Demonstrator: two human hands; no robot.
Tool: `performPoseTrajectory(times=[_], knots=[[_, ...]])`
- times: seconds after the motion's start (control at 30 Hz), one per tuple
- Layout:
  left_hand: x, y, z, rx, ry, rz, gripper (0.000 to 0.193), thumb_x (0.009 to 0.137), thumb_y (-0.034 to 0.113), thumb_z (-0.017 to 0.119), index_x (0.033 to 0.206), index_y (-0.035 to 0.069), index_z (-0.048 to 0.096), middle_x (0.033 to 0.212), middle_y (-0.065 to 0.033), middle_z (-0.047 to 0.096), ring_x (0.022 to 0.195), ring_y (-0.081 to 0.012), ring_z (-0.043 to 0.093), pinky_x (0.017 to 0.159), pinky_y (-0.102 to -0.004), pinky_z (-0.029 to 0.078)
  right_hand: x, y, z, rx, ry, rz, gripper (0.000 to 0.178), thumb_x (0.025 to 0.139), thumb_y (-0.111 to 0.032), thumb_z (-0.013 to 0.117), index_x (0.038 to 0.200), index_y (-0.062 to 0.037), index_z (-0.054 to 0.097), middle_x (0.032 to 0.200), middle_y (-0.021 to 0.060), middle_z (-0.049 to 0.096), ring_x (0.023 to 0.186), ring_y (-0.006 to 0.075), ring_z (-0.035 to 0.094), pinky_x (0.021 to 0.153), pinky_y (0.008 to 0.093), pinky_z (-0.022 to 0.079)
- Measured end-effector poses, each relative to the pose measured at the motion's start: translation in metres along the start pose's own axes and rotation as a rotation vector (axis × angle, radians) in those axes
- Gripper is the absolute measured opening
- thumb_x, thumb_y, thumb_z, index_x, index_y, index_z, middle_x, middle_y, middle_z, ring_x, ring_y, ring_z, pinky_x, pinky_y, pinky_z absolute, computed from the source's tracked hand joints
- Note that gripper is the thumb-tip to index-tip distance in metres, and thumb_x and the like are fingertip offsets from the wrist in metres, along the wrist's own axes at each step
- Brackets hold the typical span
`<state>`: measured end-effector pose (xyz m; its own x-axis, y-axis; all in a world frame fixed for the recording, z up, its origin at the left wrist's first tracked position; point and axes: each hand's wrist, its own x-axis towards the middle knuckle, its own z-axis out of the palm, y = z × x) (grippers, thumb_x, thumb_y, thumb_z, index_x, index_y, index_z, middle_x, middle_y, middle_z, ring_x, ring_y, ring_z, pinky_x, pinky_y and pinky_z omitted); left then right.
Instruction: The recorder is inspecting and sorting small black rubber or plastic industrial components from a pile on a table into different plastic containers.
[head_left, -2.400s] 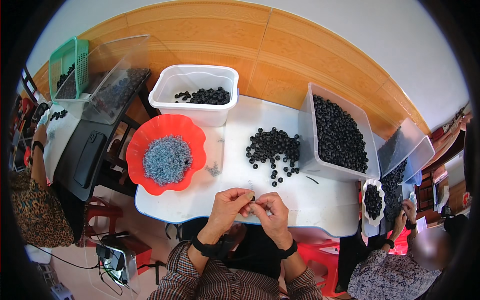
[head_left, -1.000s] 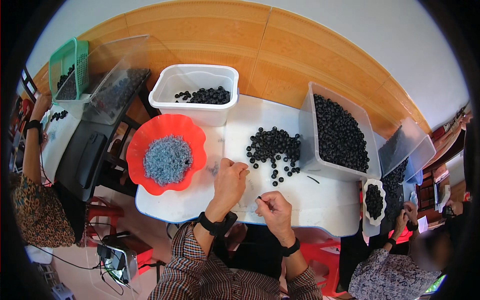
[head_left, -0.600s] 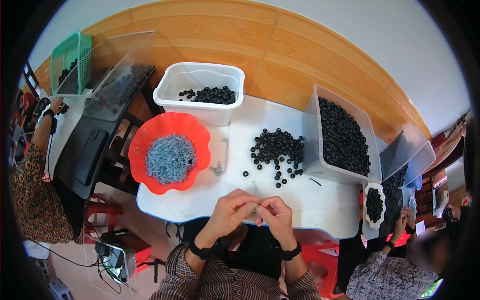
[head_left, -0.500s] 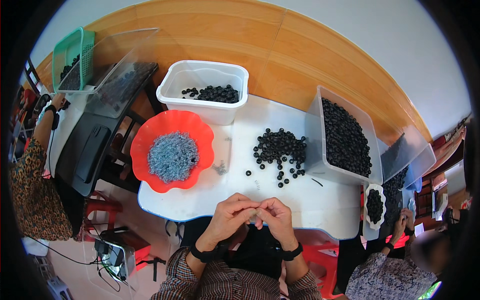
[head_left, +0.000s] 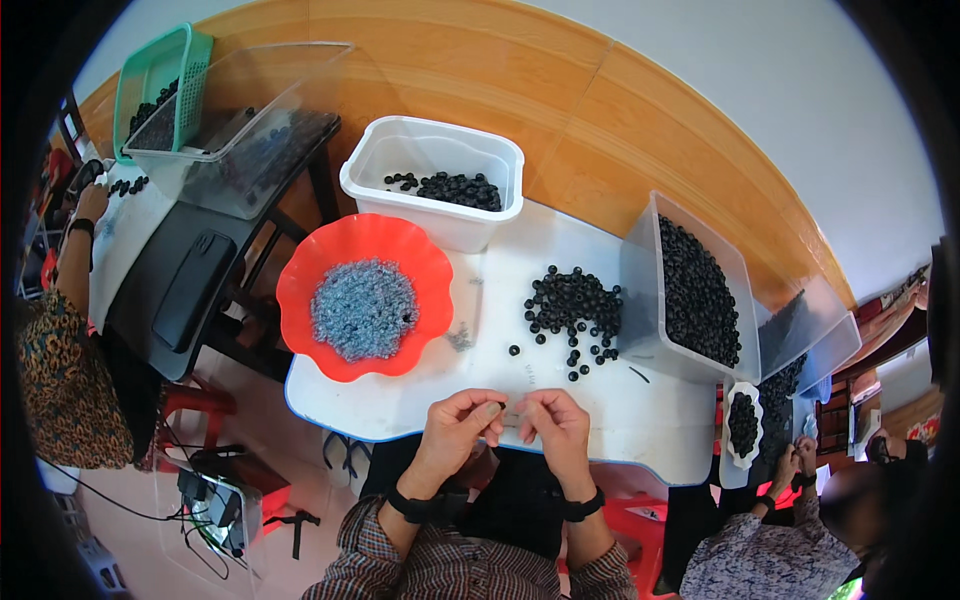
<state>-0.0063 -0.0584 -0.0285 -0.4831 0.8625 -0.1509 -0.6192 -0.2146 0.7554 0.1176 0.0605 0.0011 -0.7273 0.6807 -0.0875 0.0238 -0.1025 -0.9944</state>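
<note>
Over the front edge of the white table, my left hand and right hand are side by side, a small gap between them. Thumb and forefinger are pinched together on each. What they hold, if anything, is too small to make out. Beyond them lies a loose pile of black ring-shaped beads, with a few scattered toward me. To the left, a red scalloped bowl holds many small clear bluish pieces. A black speck shows among those pieces at the right.
Behind the bowl stands a white tub with black beads inside. On the right is a clear bin full of them, beside a small white dish of beads. Co-workers sit left and right. A dark phone lies on the left-hand black surface.
My hands, touching at the fingertips before, have come apart sideways. The view has shifted slightly. At far left, the co-worker's hand has moved, and a small group of beads shows beside it.
</note>
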Motion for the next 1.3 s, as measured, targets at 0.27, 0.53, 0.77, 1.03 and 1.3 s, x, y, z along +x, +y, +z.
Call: performPoseTrajectory(times=[0.27,0.53,0.77,1.03,1.3], knots=[[0.001,0.0,-0.004,-0.295,-0.035,-0.019,0.022,0.097,0.006,0.057,0.115,-0.005,0.063,0.089,-0.0093,0.066,0.071,-0.0123,0.063,0.061,-0.0226,0.053,0.018,0.007,0.014,-0.799,0.32,-0.379,0.012,0.086,-0.004,0.067,0.095,0.001,0.061,0.083,0.0129,0.058,0.063,0.0225,0.063,0.058,0.0326,0.051],[0.001,-0.002,-0.007,-0.366,-0.064,-0.006,0.023,0.096,0.004,0.058,0.117,-0.005,0.062,0.098,-0.0113,0.067,0.078,-0.0137,0.065,0.063,-0.024,0.054,0.022,0.011,0.014,-0.926,0.399,-0.369,0.009,0.085,-0.004,0.066,0.092,0.0005,0.062,0.085,0.0161,0.057,0.07,0.0316,0.062,0.06,0.0397,0.051],[0.002,-0.003,-0.006,-0.338,-0.047,-0.009,0.022,0.096,0.005,0.058,0.115,-0.005,0.062,0.097,-0.0107,0.068,0.076,-0.0138,0.065,0.064,-0.0248,0.055,0.026,0.012,0.008,-1.05,0.405,-0.402,0.008,0.086,-0.005,0.064,0.092,-0.0008,0.063,0.084,0.0163,0.057,0.069,0.0346,0.06,0.059,0.0439,0.047],[0.003,-0.002,-0.003,-0.339,-0.028,0.005,0.021,0.097,0.006,0.057,0.115,-0.005,0.062,0.096,-0.0112,0.068,0.074,-0.0138,0.065,0.063,-0.0258,0.055,0.026,0.008,0.008,-0.971,0.379,-0.376,0.01,0.086,-0.007,0.064,0.094,-0.0013,0.063,0.086,0.0152,0.057,0.068,0.0317,0.062,0.06,0.042,0.05],[0.022,0.003,0.022,0.647,0.196,0.388,0.014,0.09,0.005,0.064,0.103,0.0,0.067,0.085,-0.0123,0.066,0.07,-0.0195,0.065,0.062,-0.0312,0.052,0.026,0.005,0.006,-1.052,0.363,-0.37,0.008,0.087,-0.007,0.063,0.093,-0.0018,0.062,0.088,0.0174,0.057,0.072,0.0361,0.061,0.063,0.0444,0.049]])
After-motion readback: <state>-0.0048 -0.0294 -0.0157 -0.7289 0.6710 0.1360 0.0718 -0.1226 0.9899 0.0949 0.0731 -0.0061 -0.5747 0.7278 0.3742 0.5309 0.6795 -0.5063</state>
